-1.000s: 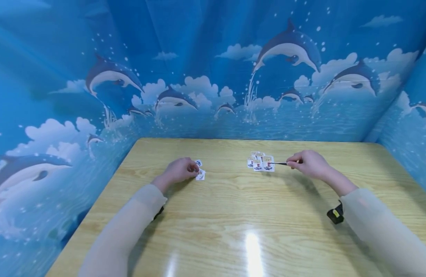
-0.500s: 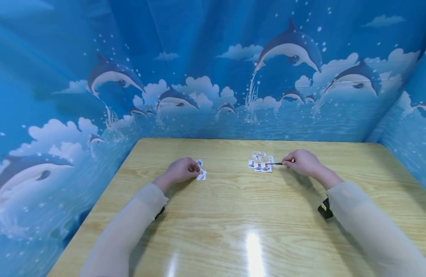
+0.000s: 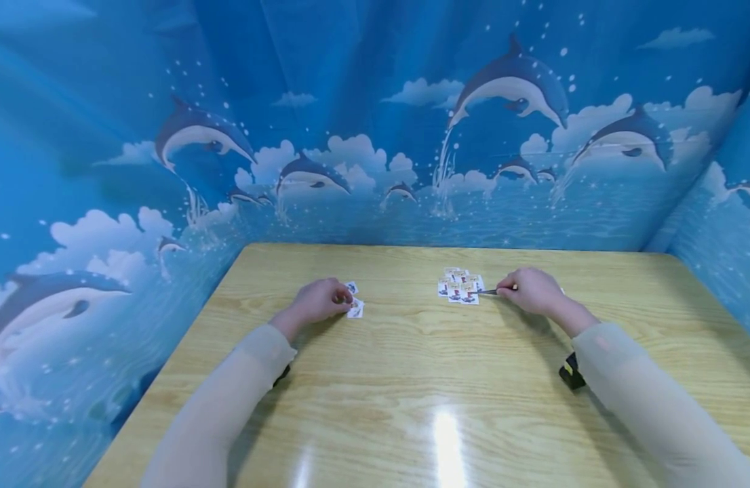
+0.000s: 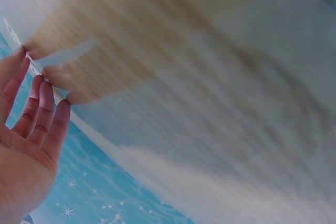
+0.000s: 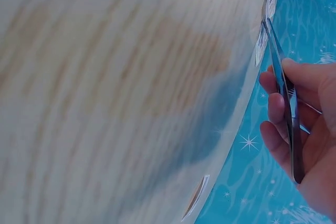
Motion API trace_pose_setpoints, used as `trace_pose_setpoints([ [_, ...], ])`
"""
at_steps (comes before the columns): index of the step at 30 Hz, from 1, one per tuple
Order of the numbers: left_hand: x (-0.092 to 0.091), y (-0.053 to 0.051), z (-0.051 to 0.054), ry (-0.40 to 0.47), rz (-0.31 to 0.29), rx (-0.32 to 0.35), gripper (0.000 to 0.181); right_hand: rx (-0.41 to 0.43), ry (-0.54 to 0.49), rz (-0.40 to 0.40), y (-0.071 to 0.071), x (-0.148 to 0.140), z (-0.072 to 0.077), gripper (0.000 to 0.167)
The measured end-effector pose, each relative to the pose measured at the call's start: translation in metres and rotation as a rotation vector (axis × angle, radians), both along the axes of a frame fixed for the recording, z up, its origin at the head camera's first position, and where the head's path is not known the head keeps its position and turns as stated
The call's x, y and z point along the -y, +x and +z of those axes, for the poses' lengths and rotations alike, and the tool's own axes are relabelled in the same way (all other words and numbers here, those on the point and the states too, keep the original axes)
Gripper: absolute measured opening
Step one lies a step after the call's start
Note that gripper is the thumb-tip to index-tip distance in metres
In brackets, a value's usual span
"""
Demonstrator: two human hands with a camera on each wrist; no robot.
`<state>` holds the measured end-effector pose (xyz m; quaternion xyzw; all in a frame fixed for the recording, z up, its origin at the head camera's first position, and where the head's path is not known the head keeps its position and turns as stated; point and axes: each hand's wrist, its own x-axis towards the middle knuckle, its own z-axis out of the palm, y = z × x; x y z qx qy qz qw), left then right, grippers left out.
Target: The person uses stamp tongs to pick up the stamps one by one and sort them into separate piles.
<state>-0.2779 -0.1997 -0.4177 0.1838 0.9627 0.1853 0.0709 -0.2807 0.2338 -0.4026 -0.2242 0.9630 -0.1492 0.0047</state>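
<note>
Gripping slim, shiny metal tweezers (image 5: 287, 103), the right hand (image 3: 529, 290) is pointing their tips onto overlapping printed cards (image 3: 453, 290) on the glossy wood-grained table (image 3: 375, 373), while the left hand (image 3: 317, 299) is touching 2 small cards (image 3: 355, 312), pinching or pressing, I cannot tell. Looking thin, light and easily creased, the cards are probably needing a gentle edge hold.

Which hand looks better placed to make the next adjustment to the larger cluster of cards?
Probably the right hand: it grips the tweezers, whose tip is already at the larger cluster. The left hand is farther away, beside the smaller group of cards.
</note>
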Motion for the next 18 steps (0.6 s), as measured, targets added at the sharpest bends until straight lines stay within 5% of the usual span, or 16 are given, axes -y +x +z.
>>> trace_pose_setpoints([
  [18,-0.001,0.001,0.001,-0.006,0.021,0.008,0.012,0.033,-0.038,-0.072,0.011,-0.008,0.018,0.03],
])
